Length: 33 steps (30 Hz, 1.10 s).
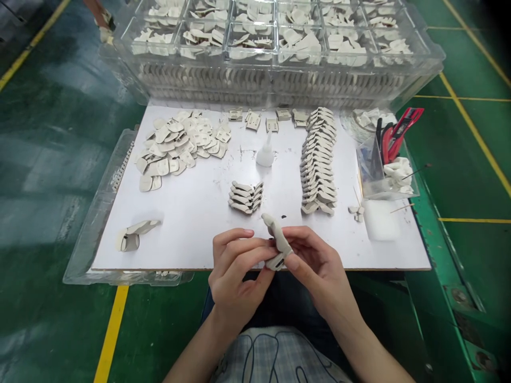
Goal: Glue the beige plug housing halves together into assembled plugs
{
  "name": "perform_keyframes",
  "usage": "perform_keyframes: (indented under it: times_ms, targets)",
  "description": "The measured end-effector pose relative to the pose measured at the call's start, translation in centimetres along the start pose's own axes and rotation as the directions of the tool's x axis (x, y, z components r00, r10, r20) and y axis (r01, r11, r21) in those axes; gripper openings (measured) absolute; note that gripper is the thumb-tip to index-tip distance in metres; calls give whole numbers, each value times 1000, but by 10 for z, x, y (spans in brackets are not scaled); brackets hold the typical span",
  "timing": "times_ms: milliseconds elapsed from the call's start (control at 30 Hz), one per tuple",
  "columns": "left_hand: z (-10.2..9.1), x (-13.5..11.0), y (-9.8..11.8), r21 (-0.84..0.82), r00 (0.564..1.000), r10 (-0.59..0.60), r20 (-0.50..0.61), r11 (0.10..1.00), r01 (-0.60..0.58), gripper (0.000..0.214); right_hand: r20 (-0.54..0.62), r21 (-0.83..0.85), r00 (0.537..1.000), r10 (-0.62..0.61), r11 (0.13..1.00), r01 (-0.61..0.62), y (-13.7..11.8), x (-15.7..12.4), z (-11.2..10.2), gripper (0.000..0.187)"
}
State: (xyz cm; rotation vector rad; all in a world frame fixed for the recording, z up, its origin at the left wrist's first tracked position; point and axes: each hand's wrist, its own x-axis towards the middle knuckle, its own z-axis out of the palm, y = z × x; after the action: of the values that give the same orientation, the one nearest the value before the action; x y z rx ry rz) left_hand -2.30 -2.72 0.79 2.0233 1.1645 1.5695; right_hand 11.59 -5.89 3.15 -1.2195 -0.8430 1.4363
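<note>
Between my left hand (236, 274) and my right hand (317, 260), the fingertips of both pinch a pale grey moulded piece (278, 242) just above the front edge of a white board (191, 236). Its lower end is partly hidden by my fingers. Closest to my hands on the board is a short stack of similar assembled pieces (245, 197). Farther right runs a long overlapping row of them (318, 159). A loose heap of flat pale parts (179, 146) covers the back left, and a white plastic squeeze bottle (265, 151) stands behind the short stack.
A clear compartment tray of pale parts (271, 32) stands behind the board. To the right, a clear holder (369, 165) contains red-handled tools. A clear tray rim (101, 223) edges the board's left side, and green floor with yellow lines surrounds the work area.
</note>
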Motion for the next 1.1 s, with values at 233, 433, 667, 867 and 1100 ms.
perform_keyframes:
  times_ms: [233, 433, 667, 867, 1100]
  targets:
    - [-9, 5, 9, 116, 992, 127, 22, 985, -129, 19, 140, 209, 987, 77, 972, -106, 4, -2, -2, 27]
    - [-8, 7, 9, 81, 991, 119, 53, 989, -123, 21, 37, 37, 999, -40, 999, 39, 1, -5, 0, 20]
    - [-4, -1, 1, -7, 998, 69, 10, 998, -69, 23, 23, -128, 987, -160, 979, 162, -4, -6, 6, 22]
    - [-1, -6, -2, -148, 1000, 11, 1, 989, -11, 24, 32, -223, 977, -209, 952, 211, -3, -6, 5, 21]
    - [1, -15, -4, -242, 997, -70, 14, 968, 71, 29, 40, -278, 979, -200, 939, 203, -1, -6, 5, 18]
